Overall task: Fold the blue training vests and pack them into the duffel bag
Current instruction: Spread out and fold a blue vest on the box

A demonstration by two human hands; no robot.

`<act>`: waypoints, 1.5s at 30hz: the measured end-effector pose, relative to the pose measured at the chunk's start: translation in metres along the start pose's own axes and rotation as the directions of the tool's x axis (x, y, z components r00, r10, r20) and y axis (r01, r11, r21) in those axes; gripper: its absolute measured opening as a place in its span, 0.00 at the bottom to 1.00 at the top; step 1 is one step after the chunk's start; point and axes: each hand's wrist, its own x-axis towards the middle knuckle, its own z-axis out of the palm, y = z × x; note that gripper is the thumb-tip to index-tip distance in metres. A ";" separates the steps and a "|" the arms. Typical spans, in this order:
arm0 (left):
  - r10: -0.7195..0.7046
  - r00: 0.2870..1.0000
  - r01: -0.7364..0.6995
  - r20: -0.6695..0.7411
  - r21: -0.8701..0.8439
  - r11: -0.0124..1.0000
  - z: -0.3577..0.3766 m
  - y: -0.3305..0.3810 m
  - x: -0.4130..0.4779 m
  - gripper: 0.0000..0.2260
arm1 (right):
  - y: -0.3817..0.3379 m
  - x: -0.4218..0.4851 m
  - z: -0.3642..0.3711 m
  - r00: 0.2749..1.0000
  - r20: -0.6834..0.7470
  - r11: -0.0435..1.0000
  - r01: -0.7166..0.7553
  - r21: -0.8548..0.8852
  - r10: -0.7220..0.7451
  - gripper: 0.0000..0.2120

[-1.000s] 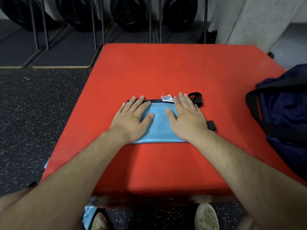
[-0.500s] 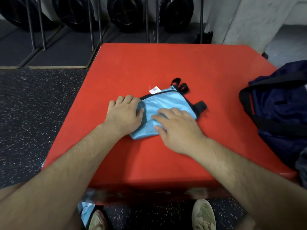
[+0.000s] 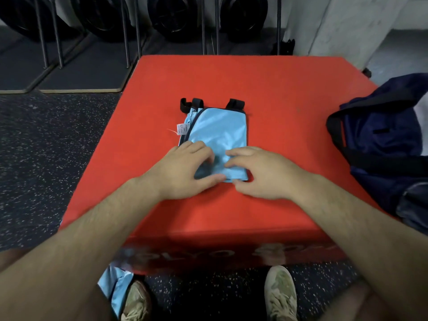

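Having swung a quarter turn, the folded blue vest (image 3: 220, 133) lies lengthwise at the middle of the red box (image 3: 162, 84), straps toward its far edge, left hand (image 3: 185, 172) and right hand (image 3: 261, 173) each pinching its near end, likely for one more fold.

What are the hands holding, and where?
The left hand and right hand both pinch the folded light-blue fabric vest at its near edge, on the red mat.
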 end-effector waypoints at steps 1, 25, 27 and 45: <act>0.020 0.999 -0.021 0.026 0.035 0.999 0.001 -0.001 -0.001 0.22 | 0.002 0.001 0.000 1.000 -0.019 1.000 -0.002 0.008 0.003 0.21; -0.308 0.951 0.302 0.023 -0.277 0.912 -0.031 -0.016 0.005 0.07 | 0.012 0.011 -0.018 0.981 -0.124 0.972 -0.121 0.203 0.148 0.08; -0.330 0.944 0.318 0.022 -0.337 0.886 -0.035 -0.013 0.004 0.08 | 0.014 0.011 -0.025 0.984 -0.070 0.962 -0.142 0.233 0.162 0.05; -0.444 0.893 0.394 -0.076 -0.347 0.851 -0.028 0.000 0.014 0.08 | 0.008 0.030 -0.014 0.947 -0.176 0.933 -0.209 0.295 0.268 0.06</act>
